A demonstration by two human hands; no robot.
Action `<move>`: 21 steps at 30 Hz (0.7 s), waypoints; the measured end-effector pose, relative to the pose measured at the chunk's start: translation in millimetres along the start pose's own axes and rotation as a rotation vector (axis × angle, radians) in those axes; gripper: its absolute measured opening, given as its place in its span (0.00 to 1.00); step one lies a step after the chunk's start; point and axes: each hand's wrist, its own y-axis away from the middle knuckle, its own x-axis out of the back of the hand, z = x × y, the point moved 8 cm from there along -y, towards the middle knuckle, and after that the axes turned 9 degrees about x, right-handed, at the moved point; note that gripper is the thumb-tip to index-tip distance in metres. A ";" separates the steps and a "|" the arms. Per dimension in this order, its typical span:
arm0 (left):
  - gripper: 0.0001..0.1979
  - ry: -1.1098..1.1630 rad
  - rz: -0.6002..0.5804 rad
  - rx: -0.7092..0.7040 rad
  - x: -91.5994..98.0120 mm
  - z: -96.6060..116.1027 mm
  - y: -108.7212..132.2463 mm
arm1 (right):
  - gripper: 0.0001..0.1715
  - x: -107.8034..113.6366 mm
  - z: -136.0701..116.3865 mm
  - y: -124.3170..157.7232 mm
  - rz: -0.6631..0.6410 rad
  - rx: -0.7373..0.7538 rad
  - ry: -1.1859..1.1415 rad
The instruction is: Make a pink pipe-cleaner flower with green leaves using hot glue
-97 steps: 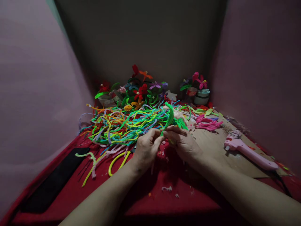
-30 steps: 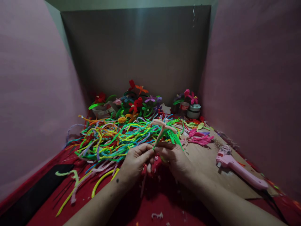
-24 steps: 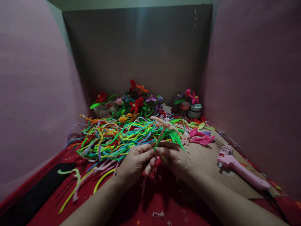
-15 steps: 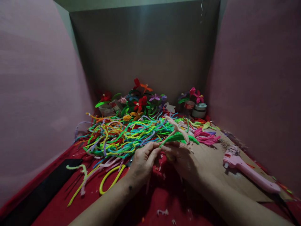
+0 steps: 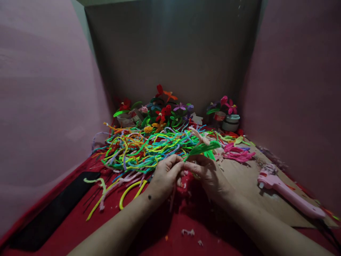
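Both hands meet in the middle of the view around a pipe-cleaner flower. My left hand (image 5: 165, 176) pinches the base of the flower with thumb and forefinger, the other fingers curled under. Close against it, my right hand (image 5: 209, 175) is also closed on the base, thumb and finger pressed together. A long green pipe-cleaner leaf (image 5: 204, 148) slants up to the right from between the fingertips. Behind it show the pale pink petals (image 5: 197, 134) of the flower. A thin pale stem (image 5: 172, 199) hangs below my left hand. The exact join is hidden by the fingers.
A pile of multicoloured pipe cleaners (image 5: 144, 149) lies beyond my hands, finished flowers (image 5: 162, 112) behind it. A pink glue gun (image 5: 290, 193) rests on cardboard (image 5: 239, 192) at right. Yellow-handled scissors (image 5: 122, 199) and a black flat object (image 5: 53, 213) are on the left.
The green leaf has turned upward and now crosses in front of the pink petals. Both hands have stayed together at the flower's base. The whole view has shifted slightly.
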 end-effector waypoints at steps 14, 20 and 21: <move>0.10 0.525 -0.435 0.229 -23.7 -12.7 0.0 | 0.08 -3.8 30.4 1.2 0.020 -0.242 -0.451; 0.09 -0.081 -0.069 -0.076 -5.3 1.1 3.5 | 0.04 -1.2 23.1 0.7 0.051 -0.136 -0.403; 0.08 -0.213 0.011 -0.163 -2.1 5.3 6.0 | 0.04 -1.3 22.1 1.2 0.046 -0.130 -0.373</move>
